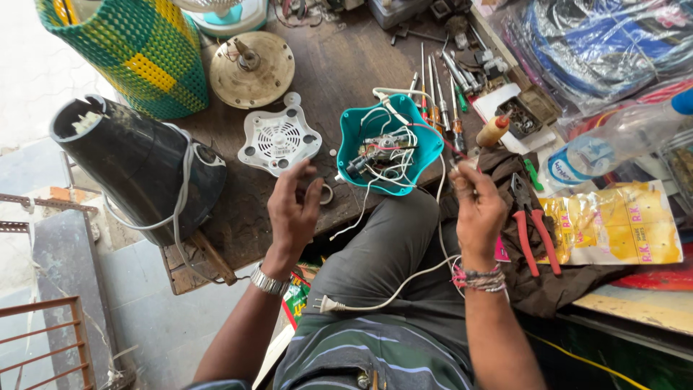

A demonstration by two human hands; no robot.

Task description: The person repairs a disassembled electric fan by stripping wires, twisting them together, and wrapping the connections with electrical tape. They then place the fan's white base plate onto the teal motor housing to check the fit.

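Teal appliance base (pixel 390 144) lying opened on bench (pixel 339 72), wiring exposed, just ahead of knee. Left hand (pixel 292 206) hovering half-curled, holding nothing, beside small metal ring (pixel 326 193). Right hand (pixel 476 206) pinching thin tool, likely screwdriver. Judging step: mid-disassembly; next move needing tool tip guided into base.

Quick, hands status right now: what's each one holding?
Left hand: fingers curled near a small metal ring; whether it grips the ring cannot be told.
Right hand: closed on a thin tool, kind unclear.

Glossy teal plastic appliance shell (pixel 390 142) at centre; scuffed matt dark wooden worktop (pixel 339 68); woven green-yellow plastic basket (pixel 133 50) upper left.
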